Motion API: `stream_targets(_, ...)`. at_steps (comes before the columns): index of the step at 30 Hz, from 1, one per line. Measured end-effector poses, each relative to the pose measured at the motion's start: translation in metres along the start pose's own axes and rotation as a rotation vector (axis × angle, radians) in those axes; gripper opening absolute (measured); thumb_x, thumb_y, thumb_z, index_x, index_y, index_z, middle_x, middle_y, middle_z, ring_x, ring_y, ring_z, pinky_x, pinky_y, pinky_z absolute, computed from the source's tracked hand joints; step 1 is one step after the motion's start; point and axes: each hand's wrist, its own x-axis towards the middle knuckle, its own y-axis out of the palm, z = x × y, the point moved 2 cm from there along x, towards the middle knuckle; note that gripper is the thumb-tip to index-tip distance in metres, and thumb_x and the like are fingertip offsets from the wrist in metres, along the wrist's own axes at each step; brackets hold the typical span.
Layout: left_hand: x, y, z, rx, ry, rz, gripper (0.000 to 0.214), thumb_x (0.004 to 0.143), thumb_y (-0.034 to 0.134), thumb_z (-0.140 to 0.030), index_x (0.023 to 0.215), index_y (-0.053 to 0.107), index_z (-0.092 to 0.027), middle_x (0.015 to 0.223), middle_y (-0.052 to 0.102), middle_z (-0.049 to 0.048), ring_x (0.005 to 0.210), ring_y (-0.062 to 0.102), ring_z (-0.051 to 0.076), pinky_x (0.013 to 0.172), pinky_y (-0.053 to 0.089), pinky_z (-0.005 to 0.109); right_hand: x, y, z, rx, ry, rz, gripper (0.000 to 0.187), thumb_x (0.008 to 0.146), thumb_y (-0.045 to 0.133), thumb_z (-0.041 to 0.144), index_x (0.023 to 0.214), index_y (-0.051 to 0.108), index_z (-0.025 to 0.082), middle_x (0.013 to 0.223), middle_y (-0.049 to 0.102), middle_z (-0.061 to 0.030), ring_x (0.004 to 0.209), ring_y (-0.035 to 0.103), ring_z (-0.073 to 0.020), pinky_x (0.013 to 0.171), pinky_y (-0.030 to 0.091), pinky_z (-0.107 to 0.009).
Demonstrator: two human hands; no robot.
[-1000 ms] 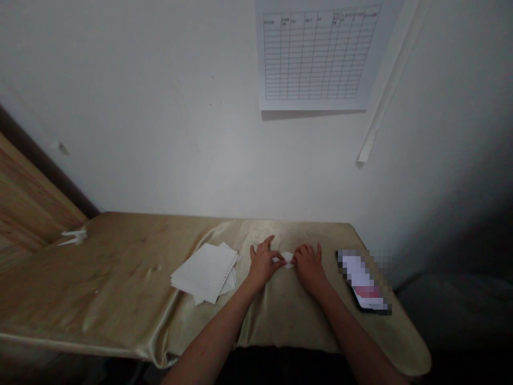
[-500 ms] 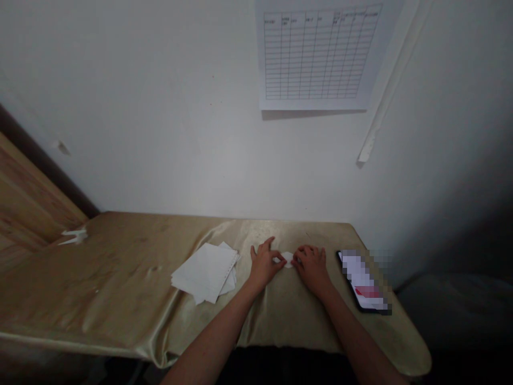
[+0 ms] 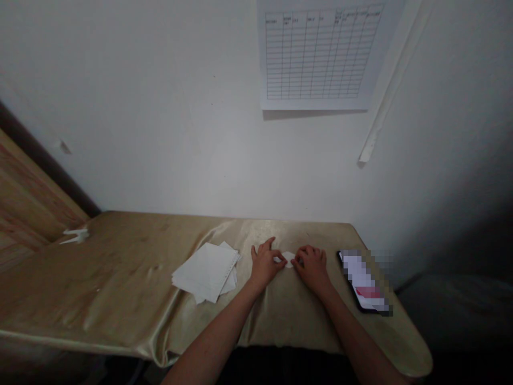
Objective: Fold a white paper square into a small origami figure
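Observation:
A small piece of white paper (image 3: 289, 259) lies on the cloth-covered table between my two hands. My left hand (image 3: 265, 263) pinches its left side between thumb and index finger, the other fingers raised and spread. From the other side, my right hand (image 3: 311, 264) grips the paper's right edge with the thumb and curled fingers. Parts of the paper are hidden under the fingertips, so its full shape cannot be made out. Left of my left hand rests a stack of white paper sheets (image 3: 206, 270), some turned at an angle.
A phone (image 3: 363, 280) with a lit, pixelated screen lies to the right of my right hand. Shiny gold cloth (image 3: 116, 278) covers the table, with a raised fold left of centre. White scraps (image 3: 75, 235) sit at the far left. A printed table sheet (image 3: 316, 59) hangs on the wall.
Almost nothing differs. Both hands keep their hold on the small paper in the same place; the view has shifted very slightly.

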Motion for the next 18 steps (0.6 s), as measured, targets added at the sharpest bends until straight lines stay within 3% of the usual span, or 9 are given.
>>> stream_targets(12,0.0002,-0.0004,-0.0025,0.050,-0.004,0.011,0.018,0.077,0.077,-0.039,0.093,0.073,-0.034,0.153,0.041,-0.0006,0.139,0.036,0.028,0.116,0.007,0.065,-0.0017,-0.0020,0.0056,-0.026,-0.005,-0.008,0.022,0.088,0.059,0.046,0.088,0.064,0.024,0.114,0.061,-0.0063,0.112,0.048,-0.0286,0.108,0.021,-0.058)
stream_targets(18,0.0048,0.0005,0.0033,0.051,-0.001,0.048,0.024,0.077,0.076,-0.039,0.100,0.072,-0.040,0.151,0.044,-0.0041,0.140,0.034,0.029,0.115,0.008,0.065,-0.0016,-0.0037,0.0075,0.012,0.015,-0.008,0.021,0.087,0.061,0.044,0.101,0.066,0.030,0.115,0.060,-0.0050,0.113,0.048,-0.0276,0.108,0.021,-0.056)
